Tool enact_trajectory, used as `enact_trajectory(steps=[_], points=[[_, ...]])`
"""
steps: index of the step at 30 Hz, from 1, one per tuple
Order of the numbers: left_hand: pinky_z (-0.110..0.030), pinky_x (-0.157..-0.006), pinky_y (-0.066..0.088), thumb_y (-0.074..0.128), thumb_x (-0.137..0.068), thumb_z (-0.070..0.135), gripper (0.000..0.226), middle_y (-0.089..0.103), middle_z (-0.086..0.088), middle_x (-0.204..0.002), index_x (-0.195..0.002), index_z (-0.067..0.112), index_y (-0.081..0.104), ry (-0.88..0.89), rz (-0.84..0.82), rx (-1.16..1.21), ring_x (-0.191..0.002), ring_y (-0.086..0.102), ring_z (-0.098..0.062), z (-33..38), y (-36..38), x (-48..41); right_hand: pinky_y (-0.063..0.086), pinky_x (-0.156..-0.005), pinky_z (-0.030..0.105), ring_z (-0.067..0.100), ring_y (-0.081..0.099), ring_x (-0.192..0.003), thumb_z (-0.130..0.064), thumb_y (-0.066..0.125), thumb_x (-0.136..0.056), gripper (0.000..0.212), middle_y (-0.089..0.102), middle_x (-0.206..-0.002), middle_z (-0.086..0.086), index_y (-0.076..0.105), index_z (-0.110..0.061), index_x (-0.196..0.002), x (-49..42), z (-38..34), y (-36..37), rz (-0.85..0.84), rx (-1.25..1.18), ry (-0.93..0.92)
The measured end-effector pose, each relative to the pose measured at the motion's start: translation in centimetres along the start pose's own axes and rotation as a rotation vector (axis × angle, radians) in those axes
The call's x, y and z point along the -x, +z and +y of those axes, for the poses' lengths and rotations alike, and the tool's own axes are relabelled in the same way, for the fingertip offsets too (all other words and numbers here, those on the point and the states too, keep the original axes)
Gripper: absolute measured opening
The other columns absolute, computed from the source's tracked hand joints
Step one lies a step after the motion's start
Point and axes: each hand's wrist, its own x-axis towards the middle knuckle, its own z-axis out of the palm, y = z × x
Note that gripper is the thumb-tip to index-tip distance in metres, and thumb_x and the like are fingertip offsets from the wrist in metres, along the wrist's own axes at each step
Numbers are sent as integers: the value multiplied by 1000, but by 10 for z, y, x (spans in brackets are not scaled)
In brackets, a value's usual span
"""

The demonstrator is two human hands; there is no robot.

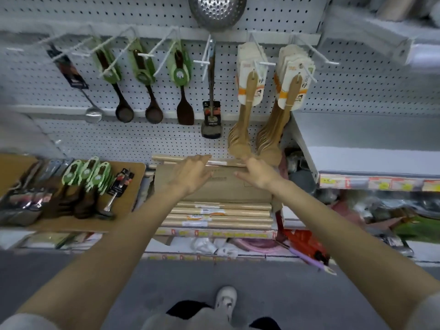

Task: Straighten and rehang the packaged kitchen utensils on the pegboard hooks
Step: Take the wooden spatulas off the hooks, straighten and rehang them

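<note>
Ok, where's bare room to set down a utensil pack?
The cardboard box top between left hand and right hand is bare. The brown board is crowded with utensil packs, bare only along its right edge. Rolling pins fill the front.

Short grey sleeves (426,310) — forearms (107,246) bare — one white sneaker (226,301) in view.

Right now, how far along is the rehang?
Done: green-carded spoons and two full bunches of wooden spoons hang on pegboard hooks. In hand: nothing; the left hand and right hand are open above the cardboard box, the right one by the wooden spoons' heads. Left: green-carded utensils and dark-packaged utensils lie unhung on the brown board.
</note>
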Motion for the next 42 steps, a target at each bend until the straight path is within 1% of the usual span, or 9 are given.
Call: enact_trajectory(steps=[3, 8, 12, 15, 19, 22, 29, 35, 42], points=[[-38, -100, 38, 46, -94, 45, 58, 43, -7, -145, -145, 22, 31, -56, 43, -71, -129, 43, -27, -16, -10, 56, 38, -106, 44, 34, 42, -131, -36, 59, -91, 58, 47, -141, 15, 38, -17, -143, 16, -36, 6, -19, 99, -101], [-37, -109, 27, 47, -92, 48, 58, 44, -6, -144, -142, 20, 35, -162, 104, -103, -130, 40, -27, -55, -8, 151, 30, -110, 43, 30, 35, -134, -37, 59, -91, 62, 39, -146, 11, 35, -17, -145, 45, -103, 38, -44, 240, -342], [-40, -110, 25, 49, -90, 47, 54, 51, -6, -136, -134, 16, 43, -188, 87, -253, -126, 45, -27, -94, -9, 223, 21, -112, 42, 30, 26, -140, -42, 55, -92, 65, 29, -153, 10, 30, -18, -147, 63, -164, 72, -186, 381, -471], [-42, -112, 24, 49, -90, 45, 57, 49, -6, -138, -138, 16, 42, -301, 96, -251, -128, 44, -27, -129, -20, 267, 22, -112, 42, 30, 26, -140, -45, 53, -93, 67, 29, -152, 10, 27, -19, -148, 66, -217, 94, -216, 441, -584], [-41, -109, 29, 47, -89, 51, 58, 53, -5, -133, -137, 19, 42, -412, 100, -251, -123, 47, -28, -183, -28, 319, 26, -110, 44, 32, 32, -135, -44, 52, -93, 62, 35, -146, 12, 32, -17, -145, 61, -292, 129, -218, 483, -698], [-40, -100, 39, 44, -90, 54, 53, 55, -6, -126, -130, 18, 46, -500, 88, -209, -118, 49, -28, -233, -25, 354, 28, -108, 44, 32, 35, -131, -42, 53, -93, 59, 40, -141, 12, 34, -18, -143, 55, -345, 165, -217, 504, -756], [-38, -101, 35, 45, -93, 48, 54, 47, -7, -134, -137, 17, 38, -578, 11, -134, -124, 43, -28, -379, -15, 439, 36, -100, 46, 32, 42, -124, -47, 50, -93, 57, 47, -135, 11, 37, -15, -138, 32, -489, 281, -289, 556, -783], [-39, -95, 43, 45, -93, 47, 56, 48, -6, -134, -140, 18, 34, -752, -83, -57, -122, 47, -28, -533, -49, 533, 36, -97, 42, 30, 45, -124, -45, 48, -95, 57, 48, -135, 10, 31, -18, -142, 11, -647, 348, -248, 429, -793], [-39, -96, 43, 44, -92, 51, 57, 49, -4, -134, -139, 19, 36, -813, -123, -33, -124, 46, -27, -664, -67, 580, 33, -105, 44, 30, 42, -130, -50, 44, -96, 59, 43, -142, 10, 34, -15, -142, -29, -759, 415, -372, 492, -752]])
